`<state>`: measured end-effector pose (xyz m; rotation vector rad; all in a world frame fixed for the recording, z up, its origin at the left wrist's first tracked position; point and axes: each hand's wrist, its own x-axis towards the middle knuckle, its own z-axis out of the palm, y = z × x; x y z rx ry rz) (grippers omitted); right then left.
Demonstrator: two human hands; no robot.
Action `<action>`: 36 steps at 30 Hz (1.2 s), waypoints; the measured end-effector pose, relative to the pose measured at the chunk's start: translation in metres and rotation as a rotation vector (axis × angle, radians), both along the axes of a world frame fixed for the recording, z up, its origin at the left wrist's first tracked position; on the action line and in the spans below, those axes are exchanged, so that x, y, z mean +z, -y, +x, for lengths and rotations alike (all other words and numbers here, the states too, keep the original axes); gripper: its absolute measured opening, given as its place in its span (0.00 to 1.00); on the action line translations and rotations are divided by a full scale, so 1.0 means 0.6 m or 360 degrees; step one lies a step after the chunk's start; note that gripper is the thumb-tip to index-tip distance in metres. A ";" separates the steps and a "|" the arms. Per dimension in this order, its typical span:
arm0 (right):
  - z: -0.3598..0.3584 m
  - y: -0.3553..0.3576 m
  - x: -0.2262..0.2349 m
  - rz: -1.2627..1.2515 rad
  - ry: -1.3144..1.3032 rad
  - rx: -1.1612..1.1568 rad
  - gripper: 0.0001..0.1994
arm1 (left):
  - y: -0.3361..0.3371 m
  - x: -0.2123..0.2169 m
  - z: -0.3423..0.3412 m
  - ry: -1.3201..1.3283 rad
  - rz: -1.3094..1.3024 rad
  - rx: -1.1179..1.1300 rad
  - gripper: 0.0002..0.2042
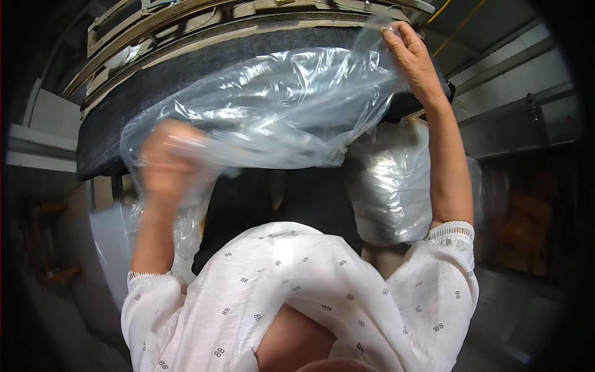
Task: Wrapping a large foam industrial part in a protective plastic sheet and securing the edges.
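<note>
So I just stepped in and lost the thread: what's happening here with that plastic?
A person in a white top holds a large clear plastic bag up in both hands. The right hand pinches its upper edge; the left hand, blurred, is inside or behind the film. Behind it lies a dark padded tabletop, with more bagged bundles below.

Dark slab (186,80) close behind bag (273,111)

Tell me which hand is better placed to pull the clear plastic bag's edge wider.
Right, probably. The right hand pinches the clear plastic bag at its upper edge, sharply visible; the left hand is blurred behind the film.
</note>
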<state>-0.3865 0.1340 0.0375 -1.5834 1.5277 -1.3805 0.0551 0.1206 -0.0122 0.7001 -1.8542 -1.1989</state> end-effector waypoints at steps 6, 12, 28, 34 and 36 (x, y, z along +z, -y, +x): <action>0.137 -0.076 0.073 0.0218 0.0227 0.0605 0.09 | 0.123 0.096 0.265 -0.0898 0.0679 0.1177 0.13; 0.203 -0.127 0.100 0.0026 0.0145 0.0682 0.10 | 0.017 0.205 0.007 -0.0179 -0.0780 0.0791 0.18; 0.120 -0.192 -0.096 0.0833 -0.0027 0.0664 0.06 | 0.145 0.286 -0.060 -0.0580 0.0341 -0.0961 0.16; -0.237 -0.326 -0.279 0.1904 -0.1620 0.0122 0.11 | 0.269 0.210 0.081 0.0051 -0.0369 0.0733 0.10; -0.326 -0.373 -0.192 0.2052 -0.2227 -0.0565 0.13 | 0.344 0.078 0.115 0.0036 -0.0235 0.0765 0.08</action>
